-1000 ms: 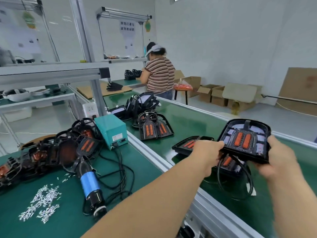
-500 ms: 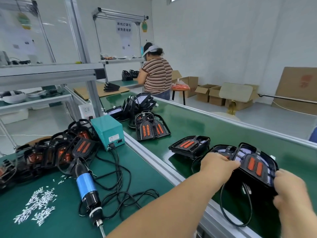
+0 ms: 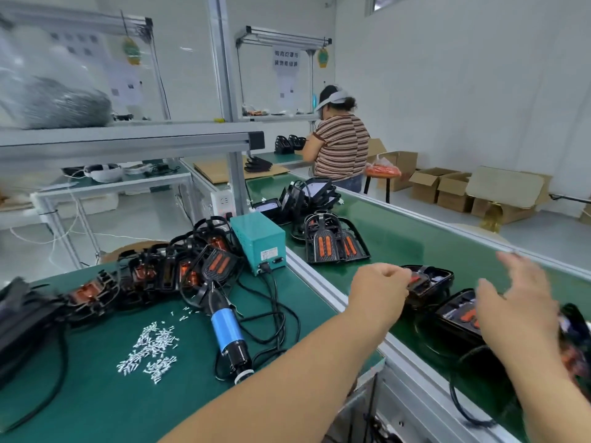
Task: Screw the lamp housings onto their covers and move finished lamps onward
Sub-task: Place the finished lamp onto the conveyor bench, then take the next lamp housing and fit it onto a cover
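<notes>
1. Left grip (image 3: pixel 380 289): over near side of belt (image 3: pixel 415 244), fingers curled in. Knuckles overlap near-left rim of first lamp (image 3: pixel 431 281). Can't tell if it pinches the rim or has hold of nothing.
2. Right grip (image 3: pixel 518 302): fingers straight & spread, palm down, nothing in it. Hovers above second lamp (image 3: pixel 459 310); blurred.
3. First lamp: flat on belt, back up, orange strips partly hid by left grip. Long axis looks approx across the belt.
4. Second lamp: flat on belt, just nearer & right of the first. Which way it points is unclear behind right grip.
5. Third lamp (image 3: pixel 575 340): at right frame edge, blurred, mostly behind right wrist.
6. Lamp pair (image 3: pixel 332 244): further up belt, flat, overlapping side by side. Orange strips run along the belt, wide ends toward camera.
7. Lamp stack (image 3: pixel 307 196): beyond the pair, pieces tilted up against each other.
8. Room: bare green belt shows btwn lamp pair & first lamp, and along the belt's right side up to far rail (image 3: pixel 447 225).
9. Near rail (image 3: pixel 319 282) splits belt from desk (image 3: pixel 96 394).
10. Screwdriver (image 3: pixel 228 330): lies on desk, long axis far-to-near, bit end toward desk's near edge. Its cable loops on its right.
11. Screws (image 3: pixel 150 350): loose heap left of screwdriver.
12. Housings (image 3: pixel 179 270): heaped across far part of desk, next to teal box (image 3: pixel 259 238) at the near rail.
</notes>
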The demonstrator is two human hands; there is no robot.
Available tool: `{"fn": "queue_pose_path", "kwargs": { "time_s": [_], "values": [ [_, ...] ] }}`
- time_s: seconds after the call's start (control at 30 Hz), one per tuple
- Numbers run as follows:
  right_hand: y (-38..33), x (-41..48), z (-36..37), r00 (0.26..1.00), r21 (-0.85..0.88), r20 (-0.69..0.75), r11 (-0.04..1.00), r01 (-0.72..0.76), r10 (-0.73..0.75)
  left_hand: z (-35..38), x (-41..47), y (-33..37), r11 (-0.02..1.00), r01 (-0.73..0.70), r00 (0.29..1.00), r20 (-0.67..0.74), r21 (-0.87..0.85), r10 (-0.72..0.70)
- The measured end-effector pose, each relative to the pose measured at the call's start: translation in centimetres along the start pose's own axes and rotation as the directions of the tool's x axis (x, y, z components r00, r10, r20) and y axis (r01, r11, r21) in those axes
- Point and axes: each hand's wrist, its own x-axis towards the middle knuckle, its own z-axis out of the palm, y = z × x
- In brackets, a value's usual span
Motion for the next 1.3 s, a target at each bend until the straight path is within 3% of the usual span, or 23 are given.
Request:
{"fn": "queue_pose_path", "kwargs": {
  "time_s": [0.2,0.3,0.5,0.67,0.77,0.83,0.93,1.03,1.2,1.3],
  "values": [
    [-11.9,-5.2,7.3,0.898,0.473,0.327,0.874,0.113,-0.293,-10.2,-2.7,1.0,0.985,-0.154,0.959,-0.226,0.079,0.168],
    [-15.7,-7.9,11.0,0.800,0.531,0.460,0.841,0.100,-0.385,-16.4,-4.7,0.2,0.977,-0.172,0.905,-0.370,0.126,0.207],
    [-21.9,-13.9,17.2,0.602,0.591,0.626,0.805,0.049,-0.496,-27.2,-9.4,-2.2,0.980,-0.077,0.762,-0.623,0.186,0.178],
    [-25.6,-18.3,20.7,0.471,0.597,0.699,0.801,0.030,-0.539,-35.0,-12.4,-4.9,0.938,0.089,0.613,-0.761,0.334,0.213],
    [-26.7,-20.1,22.0,0.406,0.582,0.739,0.813,0.018,-0.538,-39.1,-13.9,-6.7,0.813,0.295,0.544,-0.788,0.502,0.290],
    [-27.0,-21.0,22.5,0.380,0.570,0.759,0.822,0.004,-0.529,-41.3,-14.9,-7.4,0.670,0.475,0.512,-0.799,0.570,0.316],
    [-27.2,-22.1,22.8,0.347,0.557,0.780,0.830,-0.007,-0.520,-43.5,-15.2,-7.5,0.419,0.662,0.551,-0.783,0.621,0.289],
    [-26.9,-22.7,23.3,0.336,0.547,0.787,0.837,0.008,-0.517,-44.8,-15.0,-6.8,0.305,0.747,0.585,-0.802,0.590,0.119],
    [-26.2,-23.9,24.2,0.288,0.504,0.826,0.864,0.008,-0.484,-45.4,-16.3,-7.1,0.314,0.755,0.583,-0.809,0.575,0.081],
    [-26.0,-25.3,24.8,0.225,0.400,0.894,0.916,-0.016,-0.387,-44.2,-17.7,-7.0,0.439,0.722,0.528,-0.836,0.535,0.149]
  ]
}}
